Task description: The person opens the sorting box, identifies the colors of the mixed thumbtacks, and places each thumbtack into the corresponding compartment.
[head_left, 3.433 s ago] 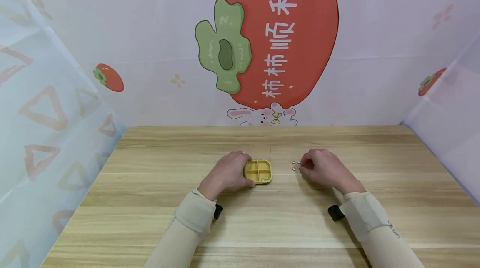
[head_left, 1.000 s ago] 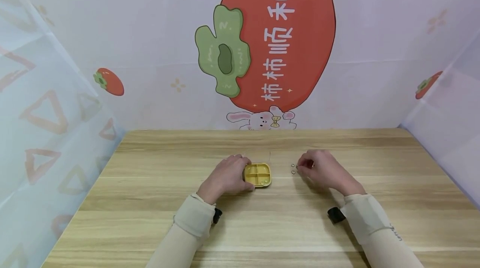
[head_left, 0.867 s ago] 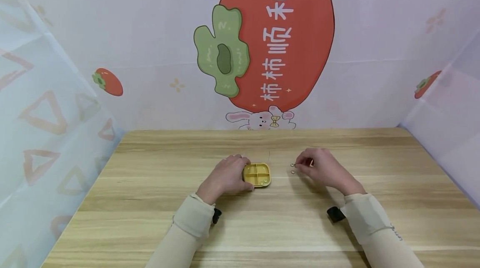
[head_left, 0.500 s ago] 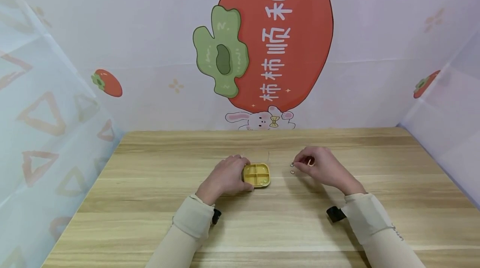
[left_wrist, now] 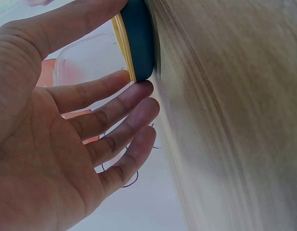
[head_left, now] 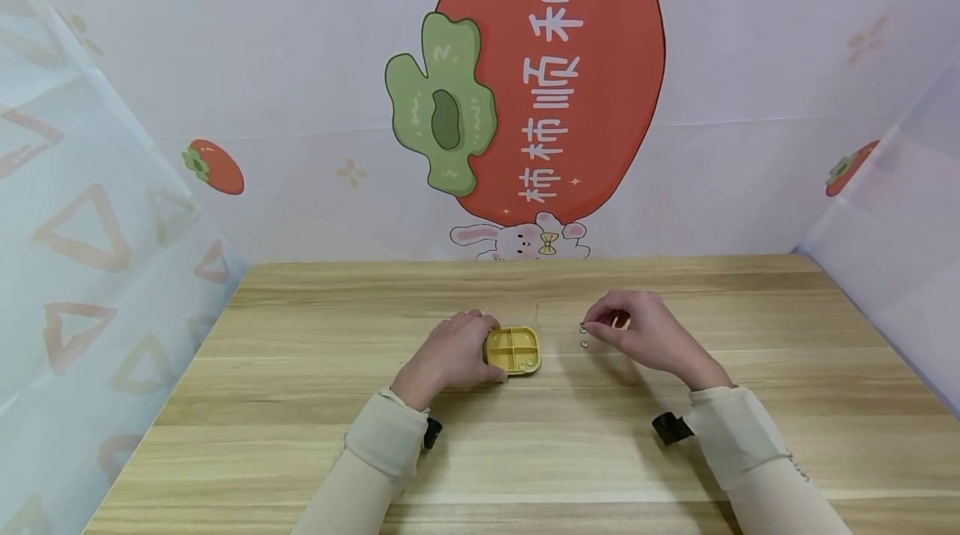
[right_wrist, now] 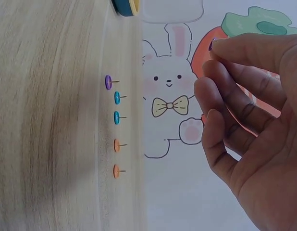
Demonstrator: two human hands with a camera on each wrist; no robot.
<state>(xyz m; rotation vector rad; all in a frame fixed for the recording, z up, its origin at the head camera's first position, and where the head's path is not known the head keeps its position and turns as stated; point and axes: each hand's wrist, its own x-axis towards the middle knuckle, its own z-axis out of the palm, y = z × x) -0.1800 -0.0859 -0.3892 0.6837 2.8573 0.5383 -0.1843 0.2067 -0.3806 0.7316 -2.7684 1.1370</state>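
Observation:
My left hand grips the small box by its near and far sides. Its inside is yellow, divided into compartments; the left wrist view shows a teal outer wall. A clear lid stands raised at the box. A couple of small thumbtacks lie in the near right compartment. To the right, my right hand pinches a purple thumbtack between thumb and index finger, above the table. Below it, another purple thumbtack, teal ones and orange ones stand in a row, points up.
A wooden table carries everything. Behind it rises a white backdrop printed with a large red persimmon and a rabbit. Pale side panels border the left and right.
My right hand has moved slightly left and lifted, with the purple thumbtack now pinched at its fingertips. My left hand stays on the box. The head view has tilted a little.

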